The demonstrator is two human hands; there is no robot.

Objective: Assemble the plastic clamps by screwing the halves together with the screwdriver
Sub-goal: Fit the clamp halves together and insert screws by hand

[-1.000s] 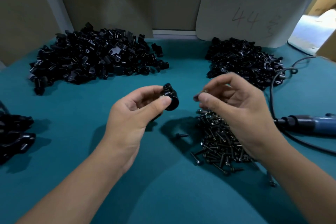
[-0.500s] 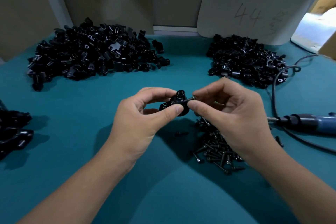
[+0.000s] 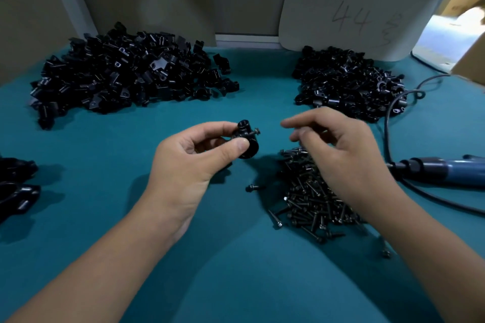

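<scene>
- My left hand pinches the clamp above mid-bench, its seated screw turned rightward, I judge to meet the driver.
- My right hand hovers blurred over the screw pile; its grip I cannot tell.
- The screwdriver waits at the right edge.

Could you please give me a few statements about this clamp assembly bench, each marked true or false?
1. The left hand holds a black clamp with a screw sticking out of it. True.
2. The right hand grips the screwdriver. False: the screwdriver lies on the table, to the right of that hand.
3. The loose screws are piled below the right hand. True.
4. The table covering is red. False: it is teal.
</scene>
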